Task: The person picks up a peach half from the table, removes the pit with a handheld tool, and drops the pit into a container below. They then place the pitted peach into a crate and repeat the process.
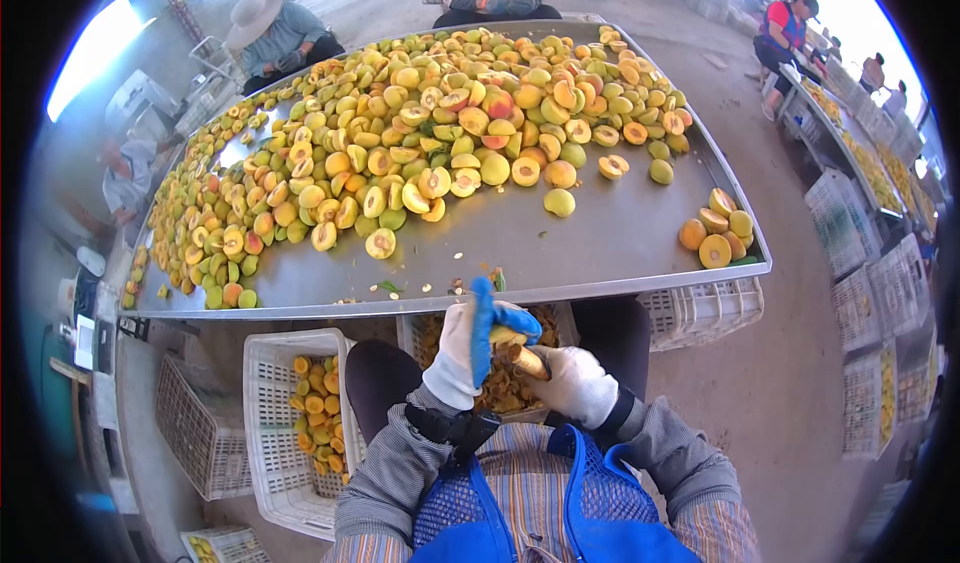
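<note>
Over a crate of scraps (pixel 500 388) between my knees, my left hand (pixel 478 338), in a white and blue glove, holds a yellow fruit piece (pixel 507 335). My right hand (pixel 578 385), in a white glove, is closed on a tool with a wooden handle (pixel 530 363). The tool's tip meets the fruit near my left fingers, and its exact shape is hidden. In front of both hands stands the metal table (pixel 590 253), bearing a large heap of halved and whole fruits (pixel 400 143). A small separate group of fruits (pixel 715 252) lies at its right corner.
A white crate of fruit halves (pixel 262 443) stands to my left, beside a grey crate (pixel 200 428). Another white crate (pixel 700 308) is under the table's right side. Two people sit across the table. More people, a table (pixel 850 143) and stacked crates (pixel 868 303) are at the right.
</note>
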Available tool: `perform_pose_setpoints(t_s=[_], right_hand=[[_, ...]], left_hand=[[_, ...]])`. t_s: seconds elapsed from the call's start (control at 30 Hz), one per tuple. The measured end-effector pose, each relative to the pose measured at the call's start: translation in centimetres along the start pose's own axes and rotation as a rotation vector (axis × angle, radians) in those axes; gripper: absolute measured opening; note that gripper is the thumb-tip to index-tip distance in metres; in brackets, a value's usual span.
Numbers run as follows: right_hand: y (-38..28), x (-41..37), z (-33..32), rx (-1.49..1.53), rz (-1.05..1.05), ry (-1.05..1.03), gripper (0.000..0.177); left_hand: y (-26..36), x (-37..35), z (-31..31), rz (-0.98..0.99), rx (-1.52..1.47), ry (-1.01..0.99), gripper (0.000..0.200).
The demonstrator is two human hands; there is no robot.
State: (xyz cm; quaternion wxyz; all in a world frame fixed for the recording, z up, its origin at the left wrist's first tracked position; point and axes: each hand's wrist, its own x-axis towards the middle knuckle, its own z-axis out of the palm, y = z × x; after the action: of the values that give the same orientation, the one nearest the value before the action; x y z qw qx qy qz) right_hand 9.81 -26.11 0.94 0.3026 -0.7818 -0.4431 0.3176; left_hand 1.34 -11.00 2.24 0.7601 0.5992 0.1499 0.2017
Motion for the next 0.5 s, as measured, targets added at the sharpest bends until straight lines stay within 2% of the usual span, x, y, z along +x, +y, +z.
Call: perform_pose_setpoints(t_s=[0.03, 0.1, 0.13, 0.17, 0.2, 0.23, 0.3, 0.33, 0.37, 0.4, 0.43, 0.47, 0.5], right_hand=[[-0.2, 0.1, -0.4, -0.101, -0.008, 0.039, 0.035], [0.1, -0.1, 0.1, -0.011, 0.025, -0.010, 0.034], [1.4, 0.2, 1.4, 0.265, -0.037, -0.113, 0.031], [2.5, 0.3, 2.6, 0.542, -0.098, -0.219, 0.030], [1.9, 0.3, 2.3, 0.508, 0.018, -0.255, 0.027], [1.7, 0.5, 1.7, 0.509, 0.019, -0.254, 0.027], [1.3, 0.9, 0.8, 0.236, 0.143, -0.188, 0.027], [-0.2, 0.9, -0.4, 0.031, 0.189, -0.188, 0.028], [0.1, 0.8, -0.2, 0.033, 0.192, -0.185, 0.028], [0.8, 0.8, 0.4, 0.244, 0.137, -0.282, 0.028], [1.8, 0.8, 1.2, 0.452, 0.079, -0.376, 0.027], [3.8, 0.9, 3.2, 0.688, -0.085, -0.428, 0.024], [3.5, 0.8, 2.9, 0.697, -0.128, -0.494, 0.026]], left_hand=[[0.0, 0.0, 0.1, -0.003, 0.003, -0.006, 0.075], [0.1, -0.1, 0.5, -0.092, 0.131, 0.044, 0.073], [0.0, -0.1, 0.3, -0.003, 0.088, -0.017, 0.071], [-0.2, -0.3, 0.1, -0.006, 0.087, -0.016, 0.071], [-0.6, -0.4, -0.1, 0.028, -0.019, -0.037, 0.070], [-1.0, -0.5, -0.2, 0.062, -0.124, -0.059, 0.070], [-1.6, -0.6, -0.1, 0.095, -0.108, -0.025, 0.065], [-1.6, -0.6, 0.0, 0.039, 0.009, 0.010, 0.063], [-1.7, -0.6, 0.1, -0.014, 0.125, 0.046, 0.061], [-0.9, -0.9, 0.2, -0.104, 0.147, 0.016, 0.058], [-0.7, -0.9, -0.2, -0.099, 0.146, 0.011, 0.058], [-0.5, -1.0, -0.7, -0.029, 0.046, -0.135, 0.058], [-0.5, -1.1, -0.8, 0.040, -0.054, -0.281, 0.057]])
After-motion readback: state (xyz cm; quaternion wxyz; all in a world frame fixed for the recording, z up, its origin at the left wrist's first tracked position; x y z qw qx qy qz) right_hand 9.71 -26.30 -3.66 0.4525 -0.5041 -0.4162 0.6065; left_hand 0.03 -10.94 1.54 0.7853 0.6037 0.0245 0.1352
